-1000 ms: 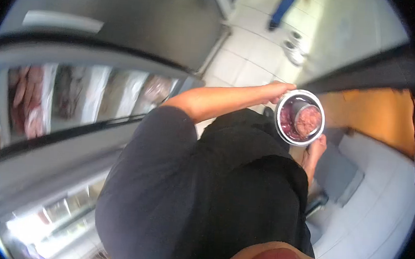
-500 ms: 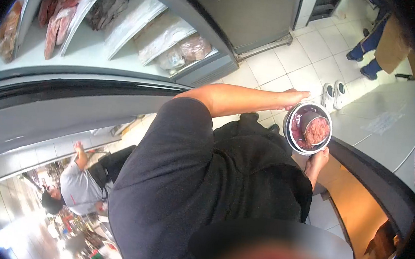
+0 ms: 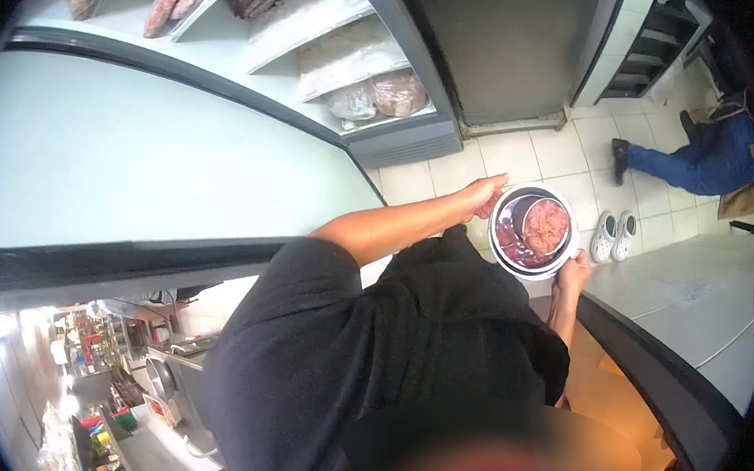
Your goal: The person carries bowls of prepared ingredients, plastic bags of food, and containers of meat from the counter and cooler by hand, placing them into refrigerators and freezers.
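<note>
A round metal bowl (image 3: 497, 254) is held between my two hands, out in front of my dark shirt. Dark red pieces in liquid (image 3: 512, 243) lie inside it, along with a smaller round container filled with pink minced meat (image 3: 547, 227). My left hand (image 3: 484, 197) grips the bowl at its upper left side, its fingertips partly hidden by the rim. On the lower right side, my right hand (image 3: 573, 273) holds the rim, with the fingers underneath out of sight.
An upright fridge with bagged meat on shelves (image 3: 321, 50) stands at upper left, beside a glass door (image 3: 162, 157). Another person's jeans-clad leg (image 3: 692, 165) is at upper right, near white clogs (image 3: 614, 236) on the tiles. Cluttered kitchen counters (image 3: 156, 448) appear lower left.
The view has swung round, bringing the glass door and more tiled floor into sight. Both hands still hold the bowl. The other person's legs have shifted, and the person at lower left is mostly hidden.
</note>
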`<state>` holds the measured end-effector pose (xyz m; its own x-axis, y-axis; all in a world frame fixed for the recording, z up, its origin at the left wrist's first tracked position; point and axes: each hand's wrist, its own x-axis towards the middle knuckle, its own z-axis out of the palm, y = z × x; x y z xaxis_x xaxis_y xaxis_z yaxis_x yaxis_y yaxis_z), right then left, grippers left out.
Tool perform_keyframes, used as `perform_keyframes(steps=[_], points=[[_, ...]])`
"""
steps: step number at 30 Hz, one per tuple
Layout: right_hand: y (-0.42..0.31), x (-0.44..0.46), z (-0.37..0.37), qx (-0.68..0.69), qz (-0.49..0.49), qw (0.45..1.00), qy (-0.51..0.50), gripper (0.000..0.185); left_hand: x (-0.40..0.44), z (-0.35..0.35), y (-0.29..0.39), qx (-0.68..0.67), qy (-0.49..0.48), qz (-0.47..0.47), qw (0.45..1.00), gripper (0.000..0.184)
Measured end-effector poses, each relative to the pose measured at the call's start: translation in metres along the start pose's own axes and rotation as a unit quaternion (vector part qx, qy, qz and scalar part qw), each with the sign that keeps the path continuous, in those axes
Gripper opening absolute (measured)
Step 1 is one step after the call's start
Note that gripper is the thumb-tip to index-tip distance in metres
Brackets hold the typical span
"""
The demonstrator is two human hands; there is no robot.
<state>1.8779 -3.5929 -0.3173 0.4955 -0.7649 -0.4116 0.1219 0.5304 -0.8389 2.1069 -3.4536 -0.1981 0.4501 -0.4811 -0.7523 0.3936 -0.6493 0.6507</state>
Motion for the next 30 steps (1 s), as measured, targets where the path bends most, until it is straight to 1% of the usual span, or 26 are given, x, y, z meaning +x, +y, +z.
perform_keyframes(steps=[1,2,3,5,6,7,8,10,13,15,17,19,21,22,23,25,27,29,30], points=[[0.003,0.003,0.005,-0.007,-0.008,1.0,-0.019,0.013,-0.008,-0.005,-0.002,-0.011,0.006,0.007,1.0,0.061],[0.005,0.006,0.01,-0.032,-0.004,0.999,-0.017,0.014,-0.014,-0.008,-0.001,-0.029,0.017,-0.001,0.999,0.062],[0.012,0.008,0.016,-0.006,-0.01,1.0,-0.02,0.015,-0.012,-0.016,-0.007,-0.04,0.01,-0.001,0.999,0.062],[0.005,0.003,0.028,-0.014,0.016,0.999,-0.027,0.021,-0.03,-0.024,-0.001,-0.03,0.034,-0.003,0.999,0.062],[-0.007,-0.001,0.033,-0.021,0.012,1.0,-0.019,0.023,-0.035,-0.02,-0.001,-0.039,0.041,0.003,0.998,0.062],[-0.007,0.003,0.036,-0.038,0.01,0.999,-0.024,0.022,-0.04,-0.023,0.001,-0.049,0.052,0.01,0.997,0.062],[-0.021,-0.001,0.05,-0.041,0.005,0.998,-0.039,0.02,-0.051,-0.034,0.005,-0.067,0.06,0.017,0.996,0.062],[-0.058,-0.028,0.118,-0.058,-0.018,0.996,-0.063,0.017,-0.092,-0.09,0.019,-0.101,0.076,0.026,0.992,0.061],[-0.103,-0.07,0.23,-0.11,-0.067,0.986,-0.104,0.014,-0.169,-0.186,0.047,-0.165,0.072,0.051,0.982,0.06],[-0.137,-0.101,0.289,-0.132,-0.068,0.981,-0.126,0.017,-0.209,-0.236,0.061,-0.182,0.059,0.091,0.977,0.057],[-0.171,-0.13,0.343,-0.181,-0.105,0.97,-0.122,0.017,-0.248,-0.27,0.074,-0.19,0.079,0.138,0.969,0.056],[-0.191,-0.16,0.408,-0.133,-0.105,0.969,-0.177,0.015,-0.302,-0.308,0.086,-0.21,0.13,0.2,0.948,0.061],[-0.199,-0.167,0.458,-0.15,-0.103,0.955,-0.232,0.012,-0.352,-0.347,0.099,-0.22,0.161,0.229,0.934,0.059],[-0.202,-0.172,0.485,-0.137,-0.108,0.954,-0.245,0.013,-0.366,-0.365,0.103,-0.249,0.167,0.25,0.921,0.059],[-0.205,-0.177,0.512,-0.125,-0.112,0.952,-0.258,0.013,-0.377,-0.384,0.106,-0.278,0.171,0.271,0.906,0.058],[-0.216,-0.193,0.563,-0.113,-0.124,0.945,-0.28,0.014,-0.397,-0.429,0.112,-0.265,0.168,0.307,0.898,0.056],[-0.227,-0.208,0.605,-0.066,-0.1,0.946,-0.3,0.015,-0.413,-0.458,0.124,-0.263,0.169,0.327,0.892,0.057],[-0.225,-0.203,0.636,-0.041,-0.053,0.947,-0.313,0.015,-0.425,-0.483,0.137,-0.254,0.164,0.337,0.891,0.058],[-0.225,-0.198,0.65,-0.057,-0.061,0.945,-0.316,0.014,-0.424,-0.497,0.143,-0.256,0.162,0.337,0.892,0.06]])
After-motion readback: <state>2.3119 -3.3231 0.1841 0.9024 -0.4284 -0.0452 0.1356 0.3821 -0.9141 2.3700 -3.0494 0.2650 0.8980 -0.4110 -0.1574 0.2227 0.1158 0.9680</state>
